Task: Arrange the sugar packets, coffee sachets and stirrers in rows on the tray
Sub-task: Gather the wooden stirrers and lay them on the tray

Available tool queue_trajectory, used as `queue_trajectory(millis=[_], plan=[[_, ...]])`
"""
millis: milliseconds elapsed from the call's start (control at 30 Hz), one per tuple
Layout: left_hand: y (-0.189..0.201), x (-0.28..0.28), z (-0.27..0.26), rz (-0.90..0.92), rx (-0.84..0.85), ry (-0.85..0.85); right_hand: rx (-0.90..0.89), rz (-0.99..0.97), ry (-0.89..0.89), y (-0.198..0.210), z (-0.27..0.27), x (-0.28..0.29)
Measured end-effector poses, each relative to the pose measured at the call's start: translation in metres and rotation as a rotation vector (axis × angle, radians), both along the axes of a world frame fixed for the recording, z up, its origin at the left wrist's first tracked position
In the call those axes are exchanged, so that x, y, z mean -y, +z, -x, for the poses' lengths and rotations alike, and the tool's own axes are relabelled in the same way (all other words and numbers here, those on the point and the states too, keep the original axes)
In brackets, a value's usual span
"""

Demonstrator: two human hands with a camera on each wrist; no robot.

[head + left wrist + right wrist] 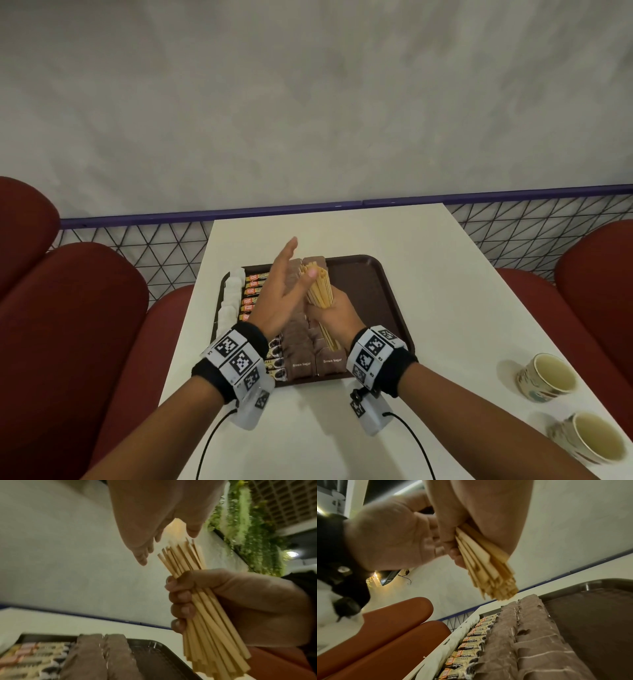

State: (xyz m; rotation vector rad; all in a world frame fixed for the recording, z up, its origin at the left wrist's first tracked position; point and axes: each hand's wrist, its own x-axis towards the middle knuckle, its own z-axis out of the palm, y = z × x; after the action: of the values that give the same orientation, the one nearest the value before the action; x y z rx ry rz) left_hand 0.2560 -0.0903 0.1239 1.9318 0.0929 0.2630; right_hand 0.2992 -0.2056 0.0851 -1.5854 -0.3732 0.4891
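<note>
A person sits at a white table (pixel 342 233) with both hands raised over a dark brown tray (pixel 373 284). The right hand (pixel 334 313) is wrapped in a fist round a thick bundle of pale wooden stirrers (pixel 320 287), fingers and thumb curled tight about its middle. The bundle's long axis runs away from the person, roughly parallel to the tray's rows of packets, with the far ends tilted up and fanning out a little above the fist and the near ends pointing down towards the wrist. The bundle is held in the air above the tray, over the brown packets, not resting on anything.

The left hand (pixel 279 291) is flat and open, fingers straight and together, its palm facing the bundle from the left; the thumb tip lies against the upper ends of the stirrers.

On the tray, from left to right, lie a row of white sugar packets (pixel 231 294), a row of coffee sachets (pixel 253 291) with orange and black labels, and two rows of brown sugar packets (pixel 298 346) overlapping like roof tiles. The right part of the tray is bare.

Two paper cups (pixel 546 377) stand on the table well to the right of the tray. Red padded seats (pixel 68 308) flank the table.
</note>
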Motion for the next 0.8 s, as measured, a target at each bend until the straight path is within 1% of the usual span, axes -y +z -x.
queue_trajectory(millis=[67, 133, 233, 367, 500, 633, 700, 800], plan=[[-0.002, 0.003, -0.002, 0.235, -0.086, 0.022, -0.002, 0.000, 0.040, 0.002, -0.002, -0.002], [-0.003, 0.005, -0.005, 0.335, -0.122, 0.039, -0.017, 0.011, 0.063, -0.002, -0.002, -0.006], [-0.009, 0.008, -0.008, 0.360, -0.095, 0.054, -0.054, 0.073, 0.047, -0.011, 0.000, -0.011], [-0.015, 0.010, -0.007, 0.337, -0.019, 0.086, -0.026, 0.190, -0.022, -0.016, 0.002, -0.014], [-0.020, 0.014, -0.004, 0.354, 0.019, 0.085, -0.063, 0.202, 0.003, -0.014, 0.006, -0.012], [-0.026, 0.021, -0.002, 0.416, 0.024, 0.196, -0.083, 0.215, 0.024, -0.016, 0.010, -0.010], [-0.031, 0.021, -0.001, 0.430, 0.015, 0.221, -0.084, 0.232, 0.017, -0.017, 0.013, -0.010], [-0.034, 0.020, 0.000, 0.433, 0.017, 0.236, -0.137, 0.241, 0.017, -0.021, 0.016, -0.008]])
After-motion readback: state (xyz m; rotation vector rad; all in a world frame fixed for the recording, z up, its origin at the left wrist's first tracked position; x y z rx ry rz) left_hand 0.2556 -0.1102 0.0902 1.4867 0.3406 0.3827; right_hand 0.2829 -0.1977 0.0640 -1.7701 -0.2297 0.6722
